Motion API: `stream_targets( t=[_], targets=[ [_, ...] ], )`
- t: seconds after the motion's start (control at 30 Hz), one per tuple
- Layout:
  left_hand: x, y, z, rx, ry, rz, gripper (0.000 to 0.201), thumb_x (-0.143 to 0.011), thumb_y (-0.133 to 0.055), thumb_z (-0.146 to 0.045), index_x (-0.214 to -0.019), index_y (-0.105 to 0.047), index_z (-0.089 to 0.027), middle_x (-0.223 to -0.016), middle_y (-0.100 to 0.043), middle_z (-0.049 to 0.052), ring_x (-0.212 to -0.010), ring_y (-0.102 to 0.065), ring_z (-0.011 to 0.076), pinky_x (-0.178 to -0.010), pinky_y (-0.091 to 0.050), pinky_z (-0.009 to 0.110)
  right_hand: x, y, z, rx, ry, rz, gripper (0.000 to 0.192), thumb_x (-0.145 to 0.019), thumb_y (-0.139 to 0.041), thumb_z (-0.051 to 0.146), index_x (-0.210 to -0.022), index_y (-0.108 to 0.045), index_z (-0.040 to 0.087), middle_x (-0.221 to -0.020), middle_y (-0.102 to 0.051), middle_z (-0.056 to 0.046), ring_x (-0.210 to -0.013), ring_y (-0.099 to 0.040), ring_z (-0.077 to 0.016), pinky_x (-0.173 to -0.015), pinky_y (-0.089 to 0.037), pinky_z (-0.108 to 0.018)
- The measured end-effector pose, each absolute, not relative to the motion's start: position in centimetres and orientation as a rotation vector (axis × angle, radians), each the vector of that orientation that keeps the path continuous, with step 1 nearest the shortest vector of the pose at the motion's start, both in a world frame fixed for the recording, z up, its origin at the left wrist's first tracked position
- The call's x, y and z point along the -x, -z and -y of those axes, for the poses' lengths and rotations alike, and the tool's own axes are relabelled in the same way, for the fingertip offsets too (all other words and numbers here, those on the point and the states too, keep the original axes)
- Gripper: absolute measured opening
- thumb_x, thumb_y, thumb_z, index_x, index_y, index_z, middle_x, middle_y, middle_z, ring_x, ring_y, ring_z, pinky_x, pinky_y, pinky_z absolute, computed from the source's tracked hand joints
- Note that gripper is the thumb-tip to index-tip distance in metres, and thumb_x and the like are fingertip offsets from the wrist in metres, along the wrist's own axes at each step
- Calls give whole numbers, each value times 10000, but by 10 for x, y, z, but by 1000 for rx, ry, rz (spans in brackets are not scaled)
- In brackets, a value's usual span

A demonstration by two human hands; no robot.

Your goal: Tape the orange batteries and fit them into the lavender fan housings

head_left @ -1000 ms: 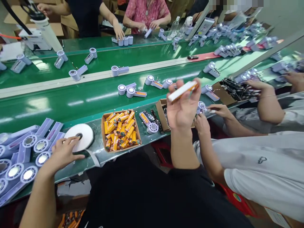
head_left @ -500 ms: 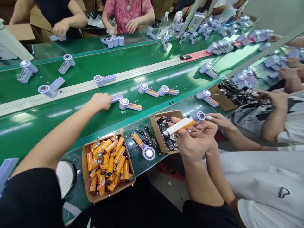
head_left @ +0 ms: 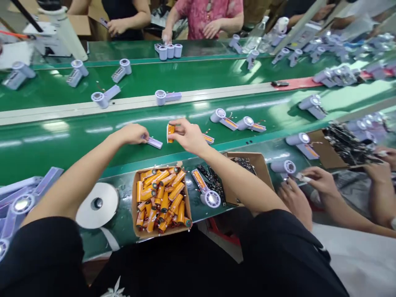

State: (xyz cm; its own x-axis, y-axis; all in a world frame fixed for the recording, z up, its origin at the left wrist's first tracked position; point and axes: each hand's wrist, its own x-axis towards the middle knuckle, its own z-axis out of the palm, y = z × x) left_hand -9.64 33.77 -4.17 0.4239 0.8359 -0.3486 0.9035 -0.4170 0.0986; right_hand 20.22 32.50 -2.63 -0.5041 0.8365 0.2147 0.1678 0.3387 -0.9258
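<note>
My left hand (head_left: 133, 133) rests on the green conveyor belt (head_left: 62, 140), closed over a lavender fan housing (head_left: 154, 142) whose handle sticks out to the right. My right hand (head_left: 187, 135) is just beside it, pinching an orange battery (head_left: 170, 131) by its end above the belt. A cardboard box (head_left: 162, 200) with several orange batteries sits on the near ledge below both hands.
A white tape roll (head_left: 97, 205) lies left of the battery box. Lavender housings (head_left: 18, 206) are stacked at the far left. A box of circuit boards (head_left: 247, 165) sits to the right. A neighbour's hands (head_left: 306, 185) work at right. Other people work across the belt.
My right hand has swung from near the circuit board box to the belt, bringing the orange battery next to the housing. My left hand stays on the housing.
</note>
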Motion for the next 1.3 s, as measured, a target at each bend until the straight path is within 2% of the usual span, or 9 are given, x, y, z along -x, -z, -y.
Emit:
stream_targets(
  t=[0.1, 0.2, 0.33, 0.5, 0.7, 0.87, 1.0, 1.17, 1.3],
  targets=[
    [89, 37, -345, -2337, 412, -1607, 345, -988, -606, -464, -1197, -836, -315, -1204, -861, 32, -1065, -751, 226, -922, -497, 295, -165, 45, -337, 987, -1116, 2119, 393, -919, -805, 210, -1303, -722, 221, -1081, -890, -49, -1080, -857, -250, -1046, -643, -386],
    [86, 38, -340, -2350, 347, -1629, 404, -1029, -548, -469, -1282, -822, -313, -1262, -850, 51, -1132, -747, 241, -958, -503, 309, -151, 57, -339, 1095, -959, 2287, 390, -958, -779, 199, -1344, -721, 216, -1086, -893, -60, -1088, -856, -265, -1029, -627, -373],
    [78, 48, -330, -2382, 298, -1586, 369, -957, -661, -483, -1227, -860, -326, -1317, -835, 55, -1255, -713, 274, -1064, -506, 329, -154, 67, -339, 1220, -765, 2413, 395, -997, -778, 227, -1386, -712, 253, -1184, -891, -79, -1139, -857, -292, -1013, -631, -381],
    [63, 53, -332, -2370, 234, -1634, 413, -871, -719, -319, -1236, -862, -188, -1284, -826, 189, -1334, -679, 367, -1111, -518, 417, -157, 68, -334, 1292, -567, 2570, 392, -1050, -733, 278, -1439, -693, 275, -1285, -876, -81, -1156, -852, -309, -1022, -634, -394],
    [59, 46, -346, -2254, 168, -1665, 324, -922, -693, -399, -1182, -867, -315, -1141, -866, 48, -1151, -767, 266, -1059, -532, 338, -157, 60, -324, 1429, -376, 2737, 430, -1119, -653, 343, -1536, -659, 242, -1390, -840, -121, -1253, -819, -345, -1057, -621, -423],
    [47, 50, -341, -2155, 26, -1812, 410, -1060, -537, -377, -1381, -764, -261, -1319, -826, 113, -1233, -757, 288, -1032, -537, 356, -151, 53, -327, 1518, -305, 2865, 455, -1140, -601, 405, -1564, -666, 252, -1376, -836, -155, -1209, -818, -382, -1023, -625, -461],
    [38, 53, -338, -2097, -21, -1854, 414, -1053, -548, -333, -1410, -734, -235, -1348, -811, 139, -1262, -752, 322, -1045, -538, 391, -145, 53, -331, 1391, -269, 3047, 481, -1172, -510, 431, -1625, -632, 321, -1527, -755, -168, -1356, -750, -368, -1089, -597, -474],
    [32, 55, -340, -2056, -48, -1867, 377, -1054, -562, -337, -1362, -755, -236, -1365, -807, 142, -1288, -742, 353, -1058, -546, 434, -138, 55, -338, 1359, -326, 3075, 455, -1167, -505, 367, -1564, -694, 250, -1402, -806, -210, -1278, -777, -391, -1056, -600, -502],
    [21, 35, -342, -2077, -50, -1846, 374, -1069, -562, -301, -1378, -735, -181, -1406, -794, 148, -1290, -741, 304, -1101, -531, 397, -135, 34, -351, 1336, -438, 3072, 353, -1081, -698, 325, -1403, -811, 233, -1318, -852, -170, -1217, -797, -367, -1033, -598, -441]
  ],
)
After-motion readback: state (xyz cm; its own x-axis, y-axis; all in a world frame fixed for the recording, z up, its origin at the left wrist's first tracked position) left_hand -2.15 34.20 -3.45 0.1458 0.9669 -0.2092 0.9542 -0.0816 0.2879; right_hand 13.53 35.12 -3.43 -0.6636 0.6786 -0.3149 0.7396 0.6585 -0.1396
